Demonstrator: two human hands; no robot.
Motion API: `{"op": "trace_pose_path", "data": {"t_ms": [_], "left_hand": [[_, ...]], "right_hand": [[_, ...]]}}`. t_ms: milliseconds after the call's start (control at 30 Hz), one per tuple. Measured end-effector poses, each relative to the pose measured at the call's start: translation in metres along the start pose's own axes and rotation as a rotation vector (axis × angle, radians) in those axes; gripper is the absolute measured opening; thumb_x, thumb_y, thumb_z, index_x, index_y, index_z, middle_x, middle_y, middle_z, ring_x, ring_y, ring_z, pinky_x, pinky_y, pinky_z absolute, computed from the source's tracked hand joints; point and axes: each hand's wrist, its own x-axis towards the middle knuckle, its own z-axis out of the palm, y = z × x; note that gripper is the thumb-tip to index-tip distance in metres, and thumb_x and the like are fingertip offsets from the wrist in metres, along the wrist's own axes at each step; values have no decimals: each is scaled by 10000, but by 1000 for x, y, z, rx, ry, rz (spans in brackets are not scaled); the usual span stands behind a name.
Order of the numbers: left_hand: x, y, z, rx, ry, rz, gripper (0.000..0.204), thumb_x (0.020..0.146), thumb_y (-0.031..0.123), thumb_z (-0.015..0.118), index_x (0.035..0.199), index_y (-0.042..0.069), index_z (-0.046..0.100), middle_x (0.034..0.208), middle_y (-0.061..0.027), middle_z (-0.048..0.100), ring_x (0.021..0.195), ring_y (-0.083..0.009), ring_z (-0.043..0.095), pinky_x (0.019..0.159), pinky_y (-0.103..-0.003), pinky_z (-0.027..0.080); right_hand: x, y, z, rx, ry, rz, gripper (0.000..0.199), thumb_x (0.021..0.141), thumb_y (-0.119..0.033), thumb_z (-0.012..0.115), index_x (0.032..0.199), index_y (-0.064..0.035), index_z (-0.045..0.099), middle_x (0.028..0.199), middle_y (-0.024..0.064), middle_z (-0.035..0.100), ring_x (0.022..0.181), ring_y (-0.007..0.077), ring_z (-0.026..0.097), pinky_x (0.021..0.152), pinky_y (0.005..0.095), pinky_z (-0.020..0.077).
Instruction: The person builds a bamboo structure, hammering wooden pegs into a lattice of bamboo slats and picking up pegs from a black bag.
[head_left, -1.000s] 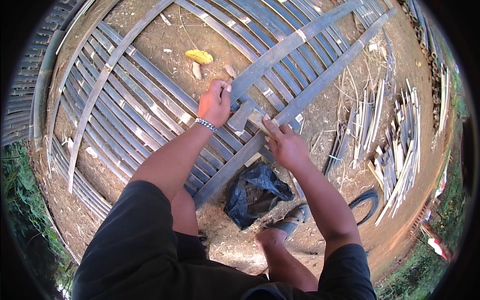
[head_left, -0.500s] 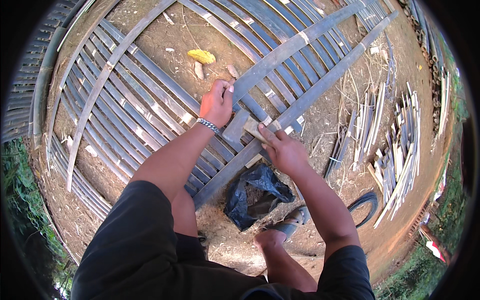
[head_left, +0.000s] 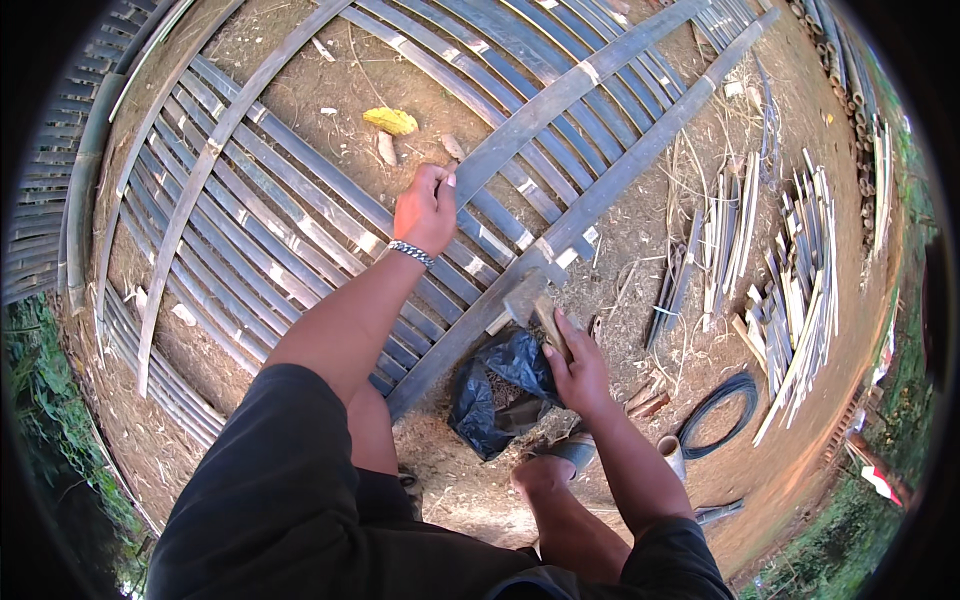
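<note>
A lattice of dark split-bamboo slats point(head_left: 290, 215) lies on the ground before me. My left hand point(head_left: 425, 208), with a chain bracelet at the wrist, is closed at the near end of a long bamboo crosspiece point(head_left: 535, 125), thumb and fingers pressed together; anything small between them is hidden. My right hand point(head_left: 580, 372) grips the short wooden handle of a hatchet point(head_left: 522, 298). Its grey head is near the lower bamboo rail point(head_left: 600, 210), above a black plastic bag point(head_left: 478, 415). The bag stands open with small brownish bits inside.
Bundles of thin bamboo strips point(head_left: 800, 300) lie at right, near a coil of black cord point(head_left: 722, 415) and a cup-like tube point(head_left: 672, 455). A yellow leaf point(head_left: 390, 121) rests on the dirt beyond the left hand. Bamboo poles point(head_left: 85, 200) line the far left.
My right hand has drawn the hatchet down and to the right, off the lattice and toward the black bag. The left hand stays at the crosspiece's end.
</note>
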Motion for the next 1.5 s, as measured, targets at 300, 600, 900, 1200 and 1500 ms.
{"op": "trace_pose_path", "data": {"t_ms": [300, 600, 900, 1200, 1500], "left_hand": [[0, -2, 5, -58, 7, -53, 180, 1010, 200, 639, 1017, 20, 634, 1159, -156, 766, 951, -307, 753, 839, -393, 578], [1, 3, 3, -31, 2, -52, 176, 998, 209, 648, 1006, 34, 632, 1162, -160, 761, 971, -365, 747, 848, -422, 582], [1, 3, 4, -27, 4, -42, 177, 999, 208, 637, 1008, 31, 623, 1171, -165, 757, 988, -372, 742, 859, -427, 579], [2, 1, 1, -20, 7, -27, 188, 1000, 206, 630, 1012, 19, 617, 1172, -169, 756, 991, -370, 742, 864, -423, 578], [1, 1, 6, -38, 19, -20, 181, 996, 197, 636, 999, 16, 631, 1163, -164, 760, 979, -361, 747, 859, -414, 580]], "right_hand": [[-29, 17, 11, 392, 118, 277, 602, 1025, -149, 630, 1570, -10, 414, 1558, 233, 495, 1458, 303, 471, 1199, 367, 345], [-28, 16, 13, 408, 66, 298, 607, 1051, -163, 588, 1602, -34, 369, 1598, 205, 449, 1491, 273, 408, 1210, 358, 307], [-40, 32, 32, 629, 112, 407, 624, 1063, -180, 576, 1616, -23, 333, 1624, 181, 416, 1500, 234, 378, 1219, 335, 273], [-49, 28, 32, 780, 62, 550, 624, 1074, -144, 567, 1643, -103, 314, 1154, 18, 612, 807, 68, 512, 712, 223, 443], [-51, 29, 31, 839, 88, 546, 626, 1073, -113, 552, 1648, -136, 308, 893, -44, 527, 674, 44, 428, 589, 207, 385]]}}
